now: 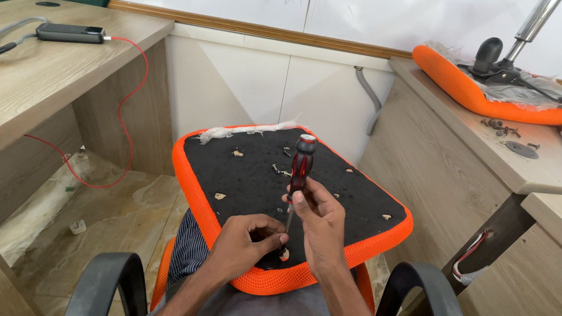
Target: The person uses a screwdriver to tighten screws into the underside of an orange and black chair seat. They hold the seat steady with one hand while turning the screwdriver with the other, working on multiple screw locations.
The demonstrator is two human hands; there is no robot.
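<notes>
The seat pad (248, 175), an upturned chair cushion with an orange mesh rim and a black fabric underside, rests tilted on the person's lap between the two black armrests of the chair they sit in. It looks bulky but fairly light: a stiff board under the black cloth, soft padding at the orange edge, so it is best steadied by the rim or pressed down on the flat board rather than squeezed. Small tan scraps and staples dot the black face. Standing upright on the pad's near edge is a screwdriver (302, 163) with a red-and-black handle, hard and ribbed, likely easy to grip; its thin shaft runs down to the pad. The right hand (319, 224) is closed round the shaft just below the handle. The left hand (245, 239), just beside it on the pad, is curled narrow, fingertips pinched at the tip of the tool; what they pinch is too small to tell. Beyond the pad, on the right counter (556, 175), lies a second orange seat (487, 93).
</notes>
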